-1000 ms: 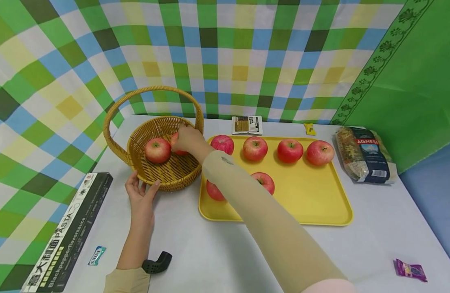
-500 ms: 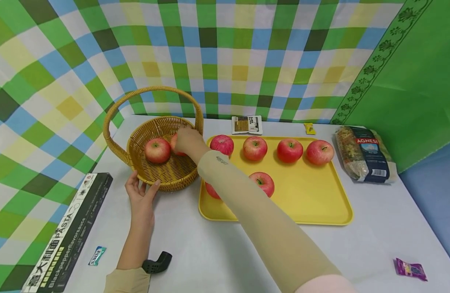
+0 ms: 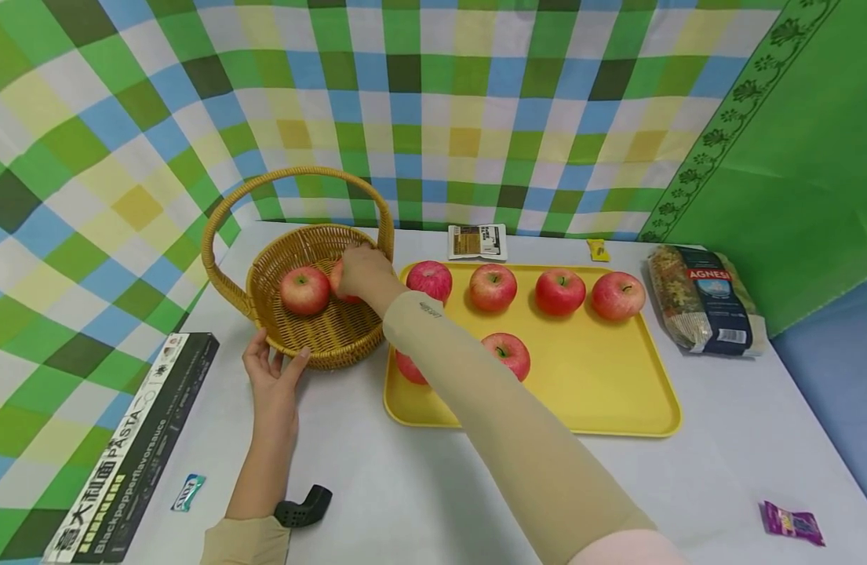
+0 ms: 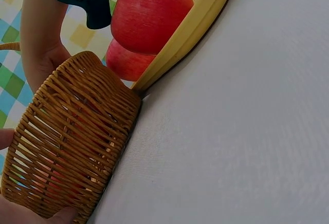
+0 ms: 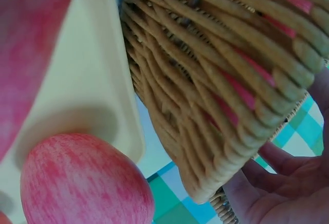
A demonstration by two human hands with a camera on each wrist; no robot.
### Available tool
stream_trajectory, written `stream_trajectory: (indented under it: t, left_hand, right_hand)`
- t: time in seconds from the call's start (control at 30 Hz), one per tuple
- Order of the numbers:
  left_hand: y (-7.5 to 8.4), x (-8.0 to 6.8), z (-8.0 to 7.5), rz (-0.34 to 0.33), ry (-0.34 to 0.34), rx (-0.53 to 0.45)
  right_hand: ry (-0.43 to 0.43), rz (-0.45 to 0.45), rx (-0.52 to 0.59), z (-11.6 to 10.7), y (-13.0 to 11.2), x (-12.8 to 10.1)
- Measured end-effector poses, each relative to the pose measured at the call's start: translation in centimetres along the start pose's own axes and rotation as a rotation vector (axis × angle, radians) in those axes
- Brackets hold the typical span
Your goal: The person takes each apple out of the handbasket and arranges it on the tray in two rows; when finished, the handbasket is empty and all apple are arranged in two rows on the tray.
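Note:
A round wicker basket (image 3: 337,357) with a tall handle stands at the left of the table. My left hand (image 3: 269,384) holds its near side, fingers and thumb spread on the outer wall; in the left wrist view the thumb (image 4: 62,216) lies low on the weave. Over the basket's right rim reaches my right hand (image 3: 368,273), fingers curled down over an apple (image 3: 336,282) that it mostly covers. Another red apple (image 3: 305,290) sits beside it. The right wrist view has the hand (image 5: 290,183) behind the basket's rim (image 5: 205,193), fingertips partly hidden.
A yellow tray (image 3: 595,392) with several apples lies right of the basket, partly under my right sleeve (image 3: 489,400). Around it are a pasta bag (image 3: 708,298), a white packet (image 3: 477,242) and small candies. A long black box (image 3: 136,447) lies at the left.
My right forearm has shifted slightly left, covering more of the tray's front left apple. The right hand stays over the apple in the basket; the left hand holds still.

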State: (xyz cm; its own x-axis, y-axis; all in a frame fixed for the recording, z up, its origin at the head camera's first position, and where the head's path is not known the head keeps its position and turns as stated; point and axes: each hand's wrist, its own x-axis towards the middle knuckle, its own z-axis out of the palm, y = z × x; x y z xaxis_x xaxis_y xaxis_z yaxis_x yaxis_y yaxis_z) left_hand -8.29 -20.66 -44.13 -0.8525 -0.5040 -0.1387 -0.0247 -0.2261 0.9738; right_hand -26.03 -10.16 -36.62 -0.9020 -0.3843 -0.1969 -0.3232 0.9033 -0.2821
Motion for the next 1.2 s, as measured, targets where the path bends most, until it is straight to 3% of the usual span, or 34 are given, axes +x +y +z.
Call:
stream_trajectory:
  t: [0.33, 0.57, 0.7, 0.9, 1.2]
  left_hand:
    - [-0.1, 0.1, 0.0, 0.003, -0.001, -0.002]
    - [-0.1, 0.1, -0.1, 0.013, -0.011, -0.017]
    - [-0.2, 0.1, -0.2, 0.015, -0.013, -0.023]
    - [-0.1, 0.1, 0.0, 0.019, -0.021, -0.022]
    - [-0.2, -0.2, -0.1, -0.004, -0.017, -0.014]
  right_hand:
    - [0.033, -0.150, -0.001, -2.5, 0.4, -1.2]
    - [0.082, -0.257, 0.023, -5.4, 2.8, -4.0]
    - [0.138, -0.290, 0.094, -6.7, 5.2, -7.0]
    - [0.217, -0.278, 0.175, -8.4, 9.8, -13.5]
    - [0.292, -0.142, 0.213, -8.4, 17.2, -21.6]
